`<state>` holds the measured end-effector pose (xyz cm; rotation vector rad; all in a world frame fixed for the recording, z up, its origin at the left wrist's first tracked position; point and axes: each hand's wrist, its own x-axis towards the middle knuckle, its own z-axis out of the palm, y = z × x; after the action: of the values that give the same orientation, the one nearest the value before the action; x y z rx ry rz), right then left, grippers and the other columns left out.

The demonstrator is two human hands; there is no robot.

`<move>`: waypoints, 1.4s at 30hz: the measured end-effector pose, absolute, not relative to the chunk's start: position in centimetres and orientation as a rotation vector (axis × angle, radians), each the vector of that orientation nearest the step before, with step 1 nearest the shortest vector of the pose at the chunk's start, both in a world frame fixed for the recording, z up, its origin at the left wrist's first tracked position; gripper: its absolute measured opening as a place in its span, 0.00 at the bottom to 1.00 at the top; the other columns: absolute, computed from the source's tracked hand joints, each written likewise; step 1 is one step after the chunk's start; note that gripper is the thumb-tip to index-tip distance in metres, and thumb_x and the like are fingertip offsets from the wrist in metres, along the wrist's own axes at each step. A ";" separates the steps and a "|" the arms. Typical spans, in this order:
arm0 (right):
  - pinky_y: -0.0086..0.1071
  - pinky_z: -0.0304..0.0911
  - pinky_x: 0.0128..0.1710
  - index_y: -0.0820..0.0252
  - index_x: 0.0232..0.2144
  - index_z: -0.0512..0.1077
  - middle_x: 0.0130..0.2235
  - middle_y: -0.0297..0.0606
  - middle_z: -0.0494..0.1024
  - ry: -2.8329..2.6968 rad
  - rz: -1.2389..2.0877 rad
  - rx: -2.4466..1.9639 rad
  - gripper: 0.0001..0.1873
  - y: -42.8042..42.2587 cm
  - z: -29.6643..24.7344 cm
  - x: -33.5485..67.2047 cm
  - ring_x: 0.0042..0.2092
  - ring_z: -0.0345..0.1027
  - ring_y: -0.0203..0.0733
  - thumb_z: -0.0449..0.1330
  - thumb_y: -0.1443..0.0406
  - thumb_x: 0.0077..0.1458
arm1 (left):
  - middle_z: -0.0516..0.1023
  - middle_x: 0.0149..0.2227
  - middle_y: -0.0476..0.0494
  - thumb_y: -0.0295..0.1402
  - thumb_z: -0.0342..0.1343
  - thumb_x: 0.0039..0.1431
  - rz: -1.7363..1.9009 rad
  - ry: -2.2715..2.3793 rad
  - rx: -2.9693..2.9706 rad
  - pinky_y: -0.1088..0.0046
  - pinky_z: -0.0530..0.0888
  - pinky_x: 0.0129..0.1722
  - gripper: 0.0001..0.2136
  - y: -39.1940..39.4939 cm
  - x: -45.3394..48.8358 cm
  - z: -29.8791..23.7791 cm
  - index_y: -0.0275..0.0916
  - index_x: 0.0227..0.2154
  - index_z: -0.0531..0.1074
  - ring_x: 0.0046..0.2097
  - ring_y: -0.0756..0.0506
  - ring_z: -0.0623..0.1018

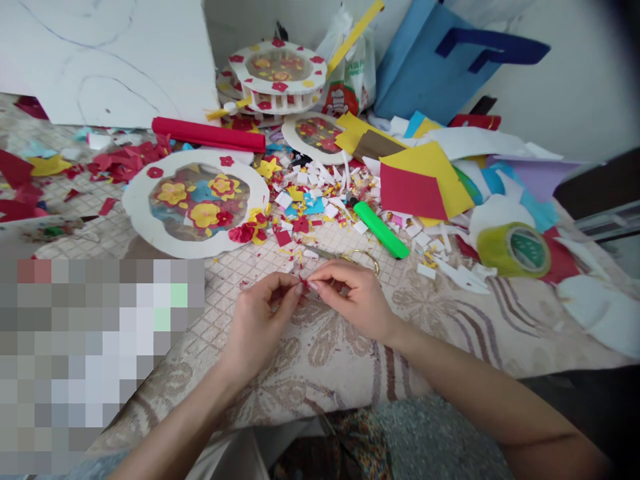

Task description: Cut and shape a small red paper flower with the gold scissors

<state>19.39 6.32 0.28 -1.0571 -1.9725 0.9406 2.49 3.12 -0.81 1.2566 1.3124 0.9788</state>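
My left hand (263, 320) and my right hand (350, 297) meet fingertip to fingertip over the patterned cloth. Together they pinch a tiny red paper piece (304, 283), mostly hidden by the fingers. Scissors with gold handles (350, 257) lie just behind my right hand. A white flower-shaped frame (140, 200) filled with red and yellow paper flowers rests to the upper left. A small red paper flower (243, 233) sits at its edge.
A green marker (383, 230), a tape roll (515, 250), sheets of red and yellow paper (425, 180), a red paper roll (207, 133) and several paper scraps crowd the far side. More decorated white frames (277, 73) stand at the back. A blurred patch covers the lower left.
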 end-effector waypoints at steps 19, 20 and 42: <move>0.27 0.62 0.27 0.61 0.32 0.73 0.32 0.37 0.76 -2.008 0.829 -1.036 0.06 6.2 0.2 19.2 0.32 0.68 0.33 0.55 0.69 0.56 | 0.78 0.31 0.46 0.36 0.54 0.57 0.959 1.307 1.278 0.72 0.72 0.34 0.08 3.0 2.6 -0.5 0.38 0.35 0.72 0.33 0.48 0.77; 0.27 0.62 0.27 0.61 0.32 0.73 0.32 0.37 0.76 -2.011 0.822 -1.034 0.06 6.2 0.2 19.2 0.32 0.68 0.33 0.55 0.69 0.56 | 0.78 0.31 0.46 0.36 0.53 0.57 0.957 1.307 1.280 0.72 0.72 0.34 0.08 3.0 2.6 -0.5 0.38 0.35 0.72 0.33 0.48 0.77; 0.26 0.61 0.27 0.60 0.32 0.70 0.31 0.34 0.73 -1.958 0.864 -1.085 0.05 6.2 0.0 19.2 0.31 0.66 0.32 0.54 0.70 0.56 | 0.78 0.30 0.46 0.35 0.54 0.57 0.941 1.239 1.170 0.72 0.74 0.34 0.07 3.0 2.5 -0.4 0.38 0.34 0.72 0.32 0.48 0.77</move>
<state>19.17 6.20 -0.03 -1.0851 -1.9576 0.8642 2.46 3.02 -0.39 1.1701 1.2387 0.9408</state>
